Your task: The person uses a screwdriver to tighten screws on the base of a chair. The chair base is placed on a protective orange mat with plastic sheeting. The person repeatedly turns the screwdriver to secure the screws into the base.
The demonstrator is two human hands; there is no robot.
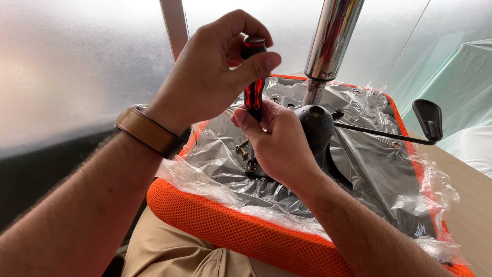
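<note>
Left hand (205, 72) is raised, wrist bent, thumb and fingers pinched closed. Right hand (277, 141) sits just below it, fingers curled shut. Both forearms extend forward.

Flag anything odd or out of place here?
One loose brass-coloured screw lies askew on the crinkled clear plastic wrap still covering the orange mesh seat underside, beside the black metal mechanism plate. Nothing looks damaged or spilled.

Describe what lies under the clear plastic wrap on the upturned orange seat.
Under the plastic wrap shows the dark underside of the orange seat. The black mechanism plate sits on it. The right hand hides where the screwdriver tip lands.
</note>
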